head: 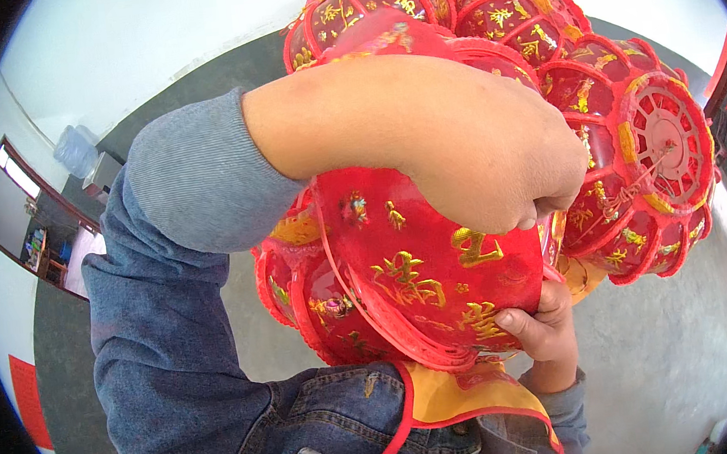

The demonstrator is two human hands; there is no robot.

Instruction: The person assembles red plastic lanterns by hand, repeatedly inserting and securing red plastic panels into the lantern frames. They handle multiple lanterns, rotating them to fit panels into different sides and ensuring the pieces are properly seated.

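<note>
In front of me is a red plastic lantern panel (397,237) with raised gold characters and small gold figures. My right hand (544,331) grips its lower right edge, thumb on the face and fingers behind. Reaching across the top from the left, my left hand (528,165) rests at the panel's upper right edge. Its fingers are bent and mostly hidden, so what they hold cannot be made out. A ribbed red lantern (318,297) shows behind the panel at its left. Along the panel's lower left runs a red plastic rim (407,344).
Several finished-looking red lanterns crowd the far side, including one with a spoked end ring (663,126) and trailing red cord. A yellow apron with red trim (471,394) covers part of my denim clothing. At the left are a doorway (34,219) and a water dispenser bottle (75,151).
</note>
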